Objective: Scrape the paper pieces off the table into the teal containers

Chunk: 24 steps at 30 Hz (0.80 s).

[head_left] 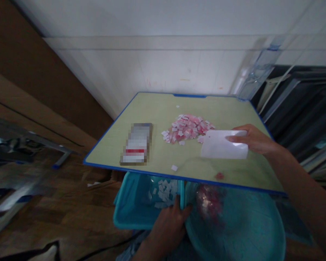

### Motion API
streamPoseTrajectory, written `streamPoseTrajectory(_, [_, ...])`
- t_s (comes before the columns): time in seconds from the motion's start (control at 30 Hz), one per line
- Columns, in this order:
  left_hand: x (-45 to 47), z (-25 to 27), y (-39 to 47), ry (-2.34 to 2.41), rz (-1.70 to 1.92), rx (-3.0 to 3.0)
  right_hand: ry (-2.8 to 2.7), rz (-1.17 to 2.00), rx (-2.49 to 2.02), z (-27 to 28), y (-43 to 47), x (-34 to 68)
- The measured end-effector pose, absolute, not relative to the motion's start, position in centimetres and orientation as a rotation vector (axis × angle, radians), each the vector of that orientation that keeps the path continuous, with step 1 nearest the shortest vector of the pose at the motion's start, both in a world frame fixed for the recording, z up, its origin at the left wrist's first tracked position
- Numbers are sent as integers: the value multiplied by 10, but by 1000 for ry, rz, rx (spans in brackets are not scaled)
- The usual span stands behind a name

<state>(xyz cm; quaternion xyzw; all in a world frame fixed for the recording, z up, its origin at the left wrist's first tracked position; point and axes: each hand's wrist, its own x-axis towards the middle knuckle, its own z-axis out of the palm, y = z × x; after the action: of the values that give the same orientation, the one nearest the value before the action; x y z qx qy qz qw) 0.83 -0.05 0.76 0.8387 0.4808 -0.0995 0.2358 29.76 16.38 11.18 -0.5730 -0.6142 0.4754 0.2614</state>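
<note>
My right hand (251, 139) pinches a thin white plastic scraper (222, 145) by its right end, thumb on top. The scraper's left edge is beside a heap of small pink and white paper-like pieces (190, 127) on a pale green board (157, 105) with a blue edge. Below the board, my left hand (172, 221) grips the right rim of a teal rectangular basin (137, 217), where it meets a round teal basin (250, 232). Loose white pieces (165, 192) lie in the rectangular basin. The round one holds a shiny clear bag of reddish stuff (209, 201).
A phone-like pixelated object (137, 143) lies at the board's left. One white piece (174, 168) and a small red lump (220, 175) are near its front edge. A clear bottle (260, 72) stands behind right, beside dark stacked panels (309, 101).
</note>
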Motion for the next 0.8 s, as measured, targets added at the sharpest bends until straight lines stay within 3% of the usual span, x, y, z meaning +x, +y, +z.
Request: streamPoseTrajectory(0.8, [8, 9, 2, 1325, -241, 2322, -1766, 1261, -1611, 100, 105, 313])
